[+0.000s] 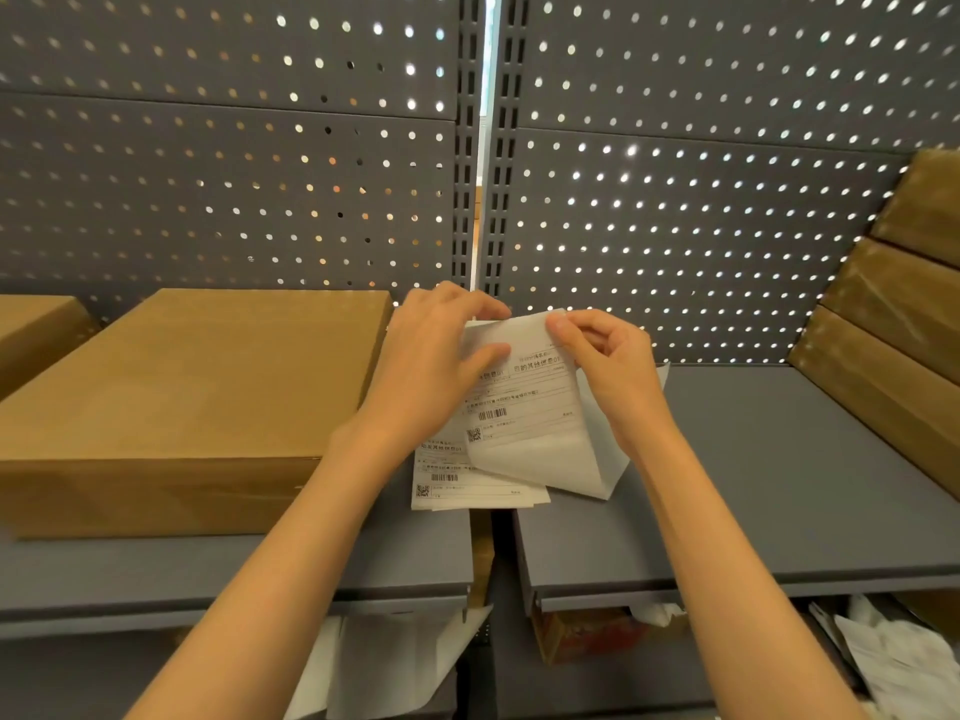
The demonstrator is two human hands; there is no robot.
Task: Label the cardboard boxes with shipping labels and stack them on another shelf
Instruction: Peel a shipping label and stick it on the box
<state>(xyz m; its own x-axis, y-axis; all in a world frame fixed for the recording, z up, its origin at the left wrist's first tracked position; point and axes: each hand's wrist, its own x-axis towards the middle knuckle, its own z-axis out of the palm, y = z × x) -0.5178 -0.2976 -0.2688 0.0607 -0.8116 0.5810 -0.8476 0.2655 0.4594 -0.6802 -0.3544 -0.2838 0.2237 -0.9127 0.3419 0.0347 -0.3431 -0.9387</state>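
Grey shelves sit below, loose paper scraps [909,662] underneath. Above them the left hand [431,366] and right hand [608,376] each pinch a top corner of a shipping label [524,407], peeling it from its backing over more labels [467,485]. Thin and floppy, it likely curls; corners suit best. Left, a cardboard box [192,387] waits; stacked boxes [893,324] lean far right against the pegboard [675,200]

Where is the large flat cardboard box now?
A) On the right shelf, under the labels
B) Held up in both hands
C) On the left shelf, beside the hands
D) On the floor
C: the large cardboard box lies flat on the left shelf, while the left hand and right hand hold only a shipping label to its right.
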